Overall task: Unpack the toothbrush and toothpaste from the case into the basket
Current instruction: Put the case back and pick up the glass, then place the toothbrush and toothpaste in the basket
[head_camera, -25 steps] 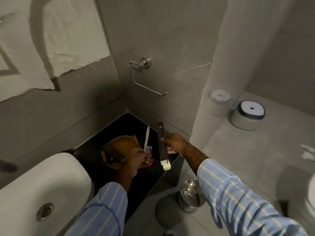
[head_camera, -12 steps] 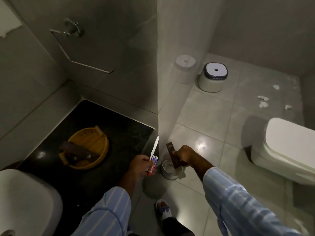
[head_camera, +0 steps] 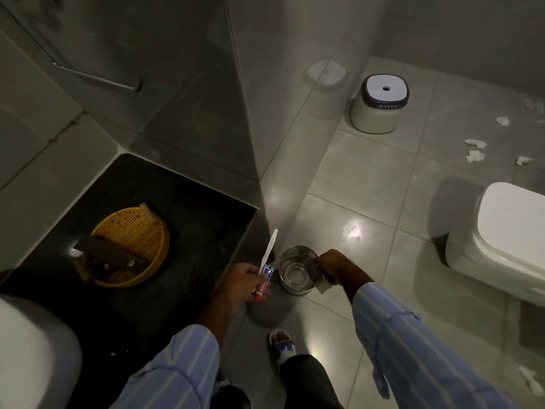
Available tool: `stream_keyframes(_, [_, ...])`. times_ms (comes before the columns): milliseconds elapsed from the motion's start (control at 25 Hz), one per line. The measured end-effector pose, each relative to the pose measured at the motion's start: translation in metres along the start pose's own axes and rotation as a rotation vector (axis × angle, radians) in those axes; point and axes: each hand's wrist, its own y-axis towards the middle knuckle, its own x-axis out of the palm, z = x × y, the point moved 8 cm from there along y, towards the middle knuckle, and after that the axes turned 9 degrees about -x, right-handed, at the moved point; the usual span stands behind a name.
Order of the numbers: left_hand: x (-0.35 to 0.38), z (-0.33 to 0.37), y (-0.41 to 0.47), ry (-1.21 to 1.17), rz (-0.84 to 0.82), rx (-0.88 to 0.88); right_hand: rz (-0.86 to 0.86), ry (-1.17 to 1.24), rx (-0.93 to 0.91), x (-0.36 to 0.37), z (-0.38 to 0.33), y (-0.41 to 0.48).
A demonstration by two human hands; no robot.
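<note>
My left hand [head_camera: 240,286] is shut around a white toothbrush [head_camera: 269,246], which points up, and a small red and blue toothpaste tube [head_camera: 264,283]. It hovers at the front edge of the black counter [head_camera: 191,216]. The yellow woven basket [head_camera: 132,231] sits on that counter to the left. A dark brown case [head_camera: 107,252] lies across its front rim. My right hand [head_camera: 336,267] pinches a dark brown strip with a white end [head_camera: 315,273] over the rim of a steel bin [head_camera: 290,274] on the floor.
A white sink [head_camera: 29,349] is at the lower left and a white toilet [head_camera: 507,231] at the right. A white stool [head_camera: 380,104] stands by the far wall. Paper scraps [head_camera: 474,149] lie on the tiles. A wall corner [head_camera: 259,172] ends the counter. My sandalled foot [head_camera: 281,343] is beside the bin.
The view has swung right and down. My right hand carried the dark strip from above the counter down to the steel bin. My left hand drew back from the basket, still holding toothbrush and toothpaste.
</note>
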Motion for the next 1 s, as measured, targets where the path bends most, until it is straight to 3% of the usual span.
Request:
stream_keyframes(200, [-0.011,0.002,-0.002,0.046,0.046,0.004,-0.056,-0.013,-0.046,-0.012,-0.013,-0.010])
stream_keyframes(320, [-0.019,0.020,-0.017,0.132,0.107,0.073,0.079,-0.188,-0.364,-0.033,-0.077,-0.022])
stream_keyframes(400, [-0.026,0.042,-0.036,0.268,0.161,0.175,0.039,-0.240,-0.679,-0.032,-0.137,-0.055])
stream_keyframes(520, [-0.035,0.079,-0.072,0.548,0.221,0.318,-0.189,-0.606,-0.957,-0.004,-0.199,-0.104])
stream_keyframes(640, [-0.057,0.108,-0.105,0.686,0.276,0.409,-0.265,-0.979,-1.038,0.024,-0.234,-0.130])
stream_keyframes(1000, [-0.180,0.132,-0.152,0.496,0.380,0.379,-0.196,-0.829,-1.208,0.058,-0.334,-0.137])
